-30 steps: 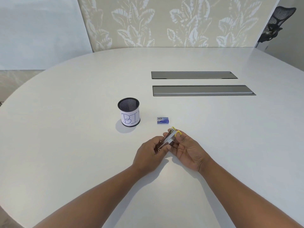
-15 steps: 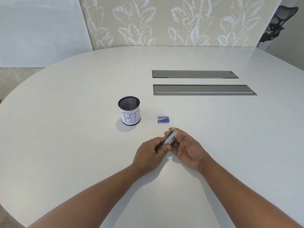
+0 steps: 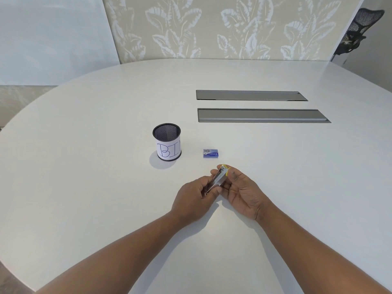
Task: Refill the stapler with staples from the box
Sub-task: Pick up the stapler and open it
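Observation:
A small silver stapler [image 3: 218, 178] with a yellow end is held between both hands just above the white table [image 3: 84, 187]. My left hand [image 3: 195, 199] grips its near end, and my right hand [image 3: 244, 192] holds its far end by the yellow part, thumb on top. Fingers hide much of the stapler. A small blue staple box [image 3: 210, 153] lies closed on the table a short way beyond the hands, touched by neither hand.
A black mesh cup [image 3: 167, 142] with a paper label reading "BIN" stands left of the staple box. Two long grey cable hatches [image 3: 263, 115] are set into the table farther back. A black office chair [image 3: 356, 30] is at the far right.
The yellow end of the stapler has drawn in closer to the silver body under my right thumb. Both hands stay in the same place.

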Demonstrator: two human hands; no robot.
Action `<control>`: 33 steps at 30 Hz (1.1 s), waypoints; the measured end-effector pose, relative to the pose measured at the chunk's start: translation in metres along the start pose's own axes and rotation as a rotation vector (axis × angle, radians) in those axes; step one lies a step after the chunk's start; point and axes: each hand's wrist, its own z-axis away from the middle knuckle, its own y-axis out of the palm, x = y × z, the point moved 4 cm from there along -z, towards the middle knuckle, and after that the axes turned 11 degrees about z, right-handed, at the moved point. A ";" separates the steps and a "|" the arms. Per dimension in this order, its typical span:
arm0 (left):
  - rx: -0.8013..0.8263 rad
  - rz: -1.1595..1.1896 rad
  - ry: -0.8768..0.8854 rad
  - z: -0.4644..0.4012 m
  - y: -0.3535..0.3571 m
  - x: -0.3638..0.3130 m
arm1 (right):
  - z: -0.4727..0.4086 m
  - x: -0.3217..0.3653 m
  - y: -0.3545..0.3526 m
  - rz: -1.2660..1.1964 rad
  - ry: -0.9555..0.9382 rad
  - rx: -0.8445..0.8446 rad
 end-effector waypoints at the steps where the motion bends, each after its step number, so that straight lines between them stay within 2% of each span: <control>1: 0.005 -0.003 0.002 0.000 0.000 -0.001 | 0.000 -0.001 -0.001 -0.003 0.009 -0.007; 6: -0.029 0.066 -0.025 0.002 -0.002 -0.003 | -0.002 0.000 0.001 -0.149 0.120 -0.116; 9: -0.077 0.130 -0.052 0.004 -0.004 -0.002 | -0.002 0.003 0.004 -0.028 0.176 -0.187; 16: -0.090 0.143 -0.065 0.005 -0.006 -0.004 | -0.001 0.002 0.012 0.147 0.316 -0.150; 22: -0.080 0.132 -0.063 0.006 -0.007 -0.005 | 0.001 0.005 0.015 0.276 0.317 -0.185; 28: -0.071 0.110 -0.096 0.004 -0.005 -0.001 | 0.003 0.004 0.020 0.371 0.296 -0.143; 33: -0.066 0.076 -0.119 0.003 -0.004 0.000 | 0.003 0.003 0.017 0.347 0.299 -0.150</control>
